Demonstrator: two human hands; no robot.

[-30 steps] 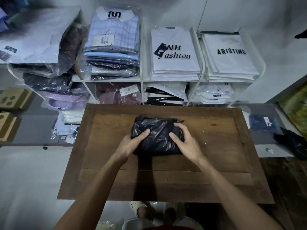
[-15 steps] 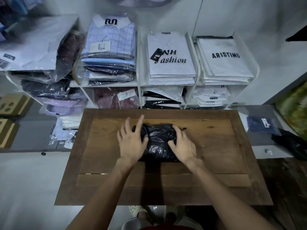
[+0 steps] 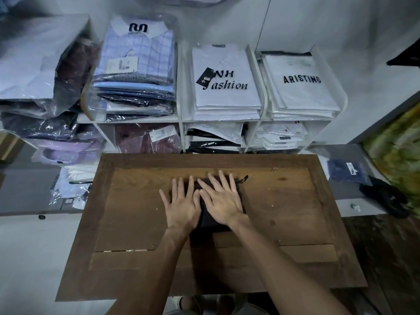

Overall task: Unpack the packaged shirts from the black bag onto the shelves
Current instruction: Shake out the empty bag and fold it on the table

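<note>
While both my hands, left (image 3: 181, 206) and right (image 3: 221, 201), lie flat w/ fingers straight, no grip closed on anything, the black bag (image 3: 210, 220) sits pressed under them mid-worktop (image 3: 284, 212). Judging by looks it's thin, soft, slick plastic, prob. light & squashed flat. I'd pinch it at the bunched corner by my right fingertips, not the smooth top.

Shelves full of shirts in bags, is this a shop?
Probably a clothing shop or its stockroom: white shelves hold stacks of packaged shirts, some branded, some with price tags.
</note>
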